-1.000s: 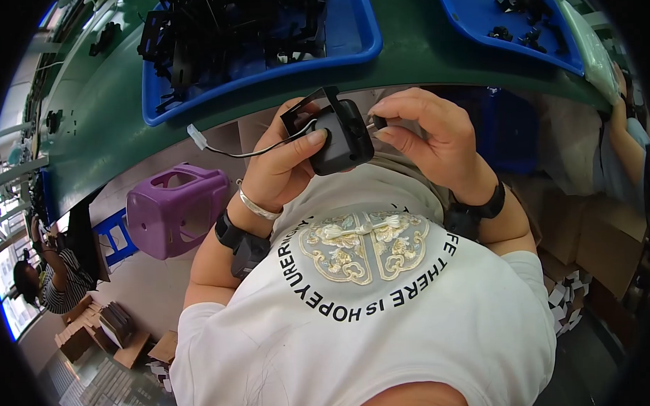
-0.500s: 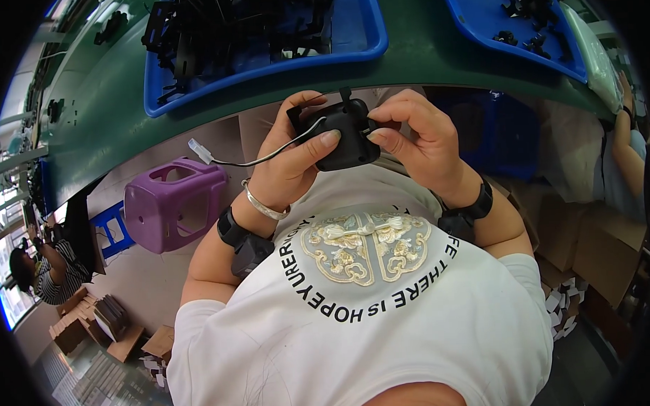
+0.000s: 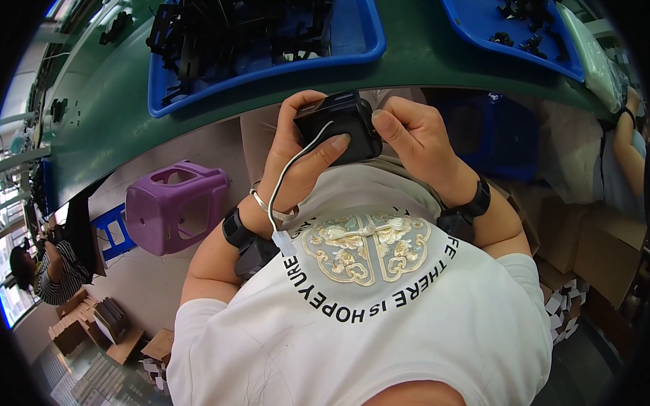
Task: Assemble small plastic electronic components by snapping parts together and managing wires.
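Note:
A black rounded plastic device (image 3: 360, 141) is held just in front of the table edge, above my lap. My left hand (image 3: 295, 160) grips it from the left, thumb across its near face and fingers behind. From that face comes a thin white cable (image 3: 271, 205), which droops past my wrist to a white plug (image 3: 283, 242) lying against my shirt. My right hand (image 3: 424, 139) is closed at the device's right edge, thumb against the curled index finger. Whatever lies between those fingertips is hidden.
Beyond the hands, a blue tray (image 3: 263, 75) of black brackets sits on the green table (image 3: 413, 64). Another blue tray (image 3: 469, 33) with small black parts stands to the right, near a co-worker's arm (image 3: 627, 139). A purple stool (image 3: 145, 218) is at the left.
The device has tilted in my left hand, so its top side shows. Its cable has swung from pointing left to hanging toward me. My right fingers have curled in more at its edge.

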`<action>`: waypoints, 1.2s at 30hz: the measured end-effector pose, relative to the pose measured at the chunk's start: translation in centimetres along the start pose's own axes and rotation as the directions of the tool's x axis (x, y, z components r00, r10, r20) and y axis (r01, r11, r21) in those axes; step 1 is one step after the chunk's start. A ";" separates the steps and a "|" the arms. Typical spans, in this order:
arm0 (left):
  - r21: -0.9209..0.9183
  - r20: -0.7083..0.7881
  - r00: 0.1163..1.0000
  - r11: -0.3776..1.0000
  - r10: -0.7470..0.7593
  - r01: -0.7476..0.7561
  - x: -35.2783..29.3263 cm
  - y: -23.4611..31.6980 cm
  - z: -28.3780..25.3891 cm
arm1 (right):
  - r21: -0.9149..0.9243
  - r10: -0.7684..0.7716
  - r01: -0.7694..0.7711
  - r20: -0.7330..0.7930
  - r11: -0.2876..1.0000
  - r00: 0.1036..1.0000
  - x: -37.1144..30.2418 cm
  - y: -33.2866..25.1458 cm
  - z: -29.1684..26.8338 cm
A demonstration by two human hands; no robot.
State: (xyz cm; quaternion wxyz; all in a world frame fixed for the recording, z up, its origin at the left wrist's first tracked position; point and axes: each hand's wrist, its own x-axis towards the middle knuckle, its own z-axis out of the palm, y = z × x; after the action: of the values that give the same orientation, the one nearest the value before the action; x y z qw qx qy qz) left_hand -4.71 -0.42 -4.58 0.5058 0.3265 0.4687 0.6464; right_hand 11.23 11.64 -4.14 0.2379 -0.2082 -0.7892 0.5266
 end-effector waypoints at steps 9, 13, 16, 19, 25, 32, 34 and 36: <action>-0.081 -0.083 0.996 0.996 0.018 -0.025 -0.4 0.2 -0.2 | 0.134 -0.059 0.060 -0.011 0.989 0.998 0.3 -0.7 -0.2; -0.071 -0.072 0.997 0.997 0.037 -0.042 -0.3 0.0 -0.5 | 0.002 -0.186 0.187 -0.056 0.982 0.981 0.3 -1.0 0.3; -0.058 -0.061 0.997 0.997 0.042 -0.046 -0.5 0.0 -0.5 | -0.089 -0.067 0.069 0.030 0.994 0.997 0.3 -0.6 0.0; -0.056 -0.060 0.997 0.997 0.045 -0.048 -0.6 0.1 -0.5 | -0.036 -0.234 0.233 -0.027 0.972 0.972 0.7 -0.6 -0.2; -0.075 -0.055 0.998 0.997 0.024 -0.028 -0.7 -0.1 -0.8 | -0.108 -0.193 0.201 0.084 0.974 0.978 0.7 0.4 0.1; -0.163 -0.056 0.997 0.986 -0.044 0.034 -0.4 0.5 -0.5 | -0.037 -0.243 0.243 0.007 0.969 0.970 0.5 0.8 0.6; -0.112 -0.033 0.999 0.993 -0.043 0.039 -0.3 0.3 -0.8 | -0.109 -0.173 0.184 0.105 0.977 0.979 0.5 0.6 -0.2; -0.110 -0.024 0.999 0.993 -0.038 0.035 -0.2 0.0 -0.9 | -0.147 -0.134 0.157 0.151 0.977 0.979 0.6 0.5 0.0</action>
State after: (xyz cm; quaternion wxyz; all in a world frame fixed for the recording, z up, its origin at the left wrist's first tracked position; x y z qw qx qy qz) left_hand -5.50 -0.88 -4.88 0.5285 0.2810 0.4450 0.6661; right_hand 10.82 12.16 -4.56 0.2024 -0.1304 -0.8564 0.4567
